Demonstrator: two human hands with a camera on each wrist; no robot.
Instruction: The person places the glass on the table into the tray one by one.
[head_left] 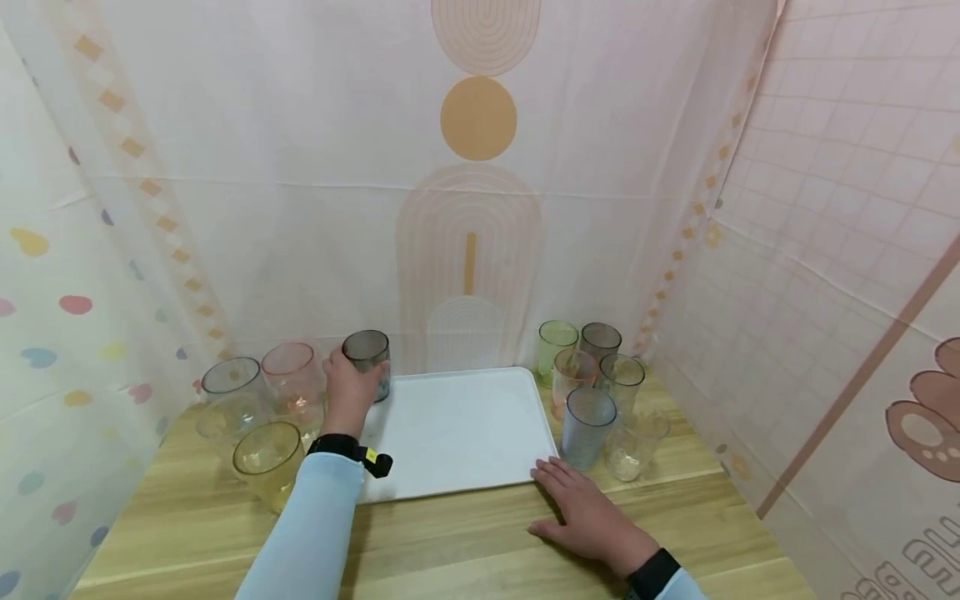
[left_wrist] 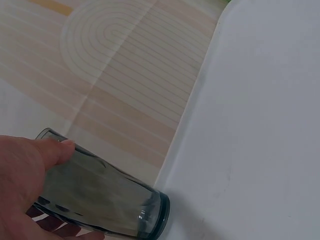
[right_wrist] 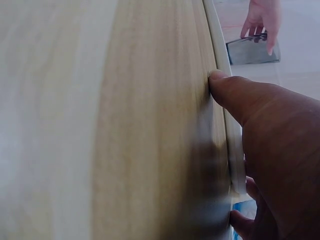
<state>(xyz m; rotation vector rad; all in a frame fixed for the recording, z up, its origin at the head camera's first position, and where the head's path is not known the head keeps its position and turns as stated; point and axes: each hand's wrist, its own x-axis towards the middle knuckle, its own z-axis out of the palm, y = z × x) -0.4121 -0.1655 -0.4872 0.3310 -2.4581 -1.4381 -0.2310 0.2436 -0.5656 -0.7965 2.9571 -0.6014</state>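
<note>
- Left hand (head_left: 352, 393) grips grey glass (head_left: 367, 348), tray's (head_left: 461, 433) far-left corner.
- Left wrist view adds: thumb and fingers on opposite sides.
- Right hand (head_left: 588, 515) empty, fingers extended, tray's near-right corner.
- Yellow glass (head_left: 268, 467): head view only.

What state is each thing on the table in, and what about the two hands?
White tray: flat on the table
Smoky glass: held, mouth up, at the tray's far left corner
Left hand: gripping that glass
Right hand: fingers extended, at the tray's near right corner
Yellow glass: standing, mouth up
Pink glass: standing, mouth up
Blue glass: standing, mouth up
Green glass: standing, mouth up
</note>
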